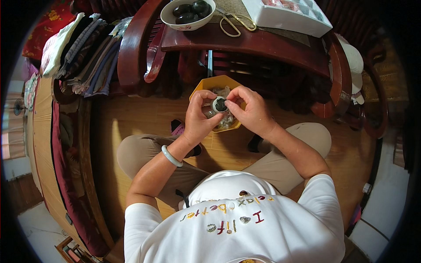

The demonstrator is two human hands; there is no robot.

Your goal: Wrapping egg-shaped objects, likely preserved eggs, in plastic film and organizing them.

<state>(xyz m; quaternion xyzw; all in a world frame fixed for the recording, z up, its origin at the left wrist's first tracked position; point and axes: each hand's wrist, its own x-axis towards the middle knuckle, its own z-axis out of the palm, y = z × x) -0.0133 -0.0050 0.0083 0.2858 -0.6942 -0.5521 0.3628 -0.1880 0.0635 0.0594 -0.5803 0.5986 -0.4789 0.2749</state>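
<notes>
A partly peeled preserved egg (219,104) shows a dark, glossy patch inside a pale shell. My left hand (201,110) grips it from the left, thumb below and fingers above. From the right, the thumb and forefinger of my right hand (249,107) pinch at its edge; whether a bit of shell sits between them is hidden. Directly under both hands is a yellow octagonal bin (205,83) with shell pieces and clear plastic wrapping in it. Beyond, on the wooden table (243,41), a white bowl (184,27) holds several dark peeled eggs.
Gold-handled scissors (235,24) lie beside the bowl. To their right stands a white foam box (292,21) with compartments. Folded clothes (88,52) are stacked on the left. A curved wooden chair arm (133,42) rises left of the table. My knees (310,138) flank the bin.
</notes>
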